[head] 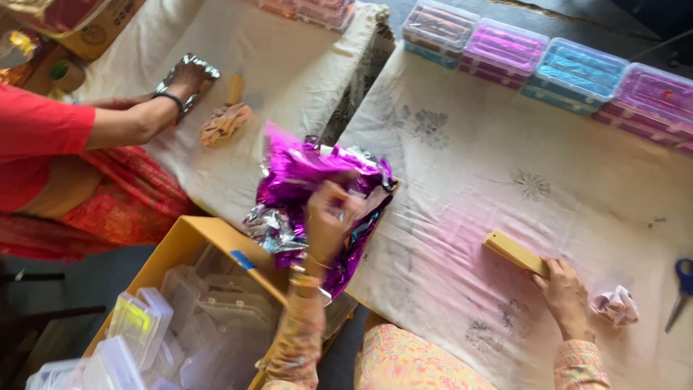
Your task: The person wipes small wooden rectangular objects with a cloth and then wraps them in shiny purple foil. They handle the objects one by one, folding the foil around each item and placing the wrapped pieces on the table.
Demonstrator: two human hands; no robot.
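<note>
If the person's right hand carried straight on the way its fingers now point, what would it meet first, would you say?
The right hand points up and left along the yellow wooden block it already grips. Beyond the block lies only bare printed cloth; the row of coloured plastic boxes sits much farther on, though depth is uncertain.

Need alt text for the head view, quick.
The person's left hand grips crumpled magenta foil above a yellow box of clear plastic cases, while the right hand holds a flat tan block on the cloth-covered table.
</note>
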